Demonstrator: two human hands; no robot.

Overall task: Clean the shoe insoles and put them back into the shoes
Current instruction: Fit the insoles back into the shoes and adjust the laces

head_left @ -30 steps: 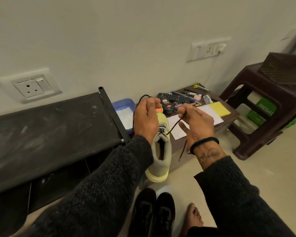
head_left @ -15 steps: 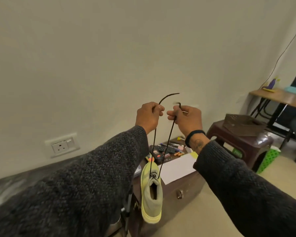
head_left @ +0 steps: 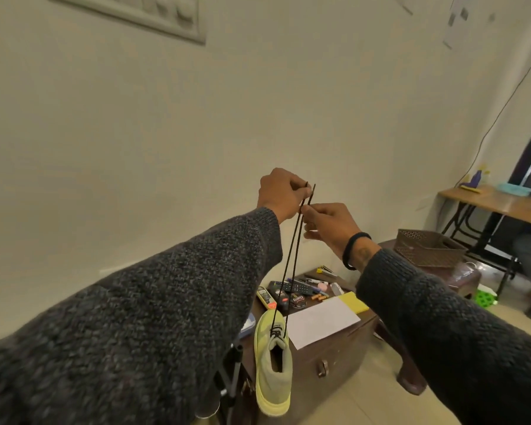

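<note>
Shoe [head_left: 273, 360] suspended by its laces [head_left: 292, 256] above a low wooden table [head_left: 334, 354].

Low wooden table, dark brown: taken as landmark, set against the wall. Brown stool [head_left: 460, 276]: placed to the right of the table, a brown basket [head_left: 428, 247] carried on top. Shoe, pale yellow-green, heel lowest: hung in the air in front of the table's left end, opening turned toward the camera; no insole can be made out inside. White sheet of paper [head_left: 321, 322]: laid on the table top, with a yellow pad [head_left: 353, 303] just beyond it. Left hand [head_left: 281, 193]: raised well above the table, fingers curled, the lace ends pinched. Right hand [head_left: 330, 223]: held just beside the left, one lace strand pinched between thumb and forefinger. Remote controls [head_left: 292, 288]: clustered at the table's far edge.
</note>
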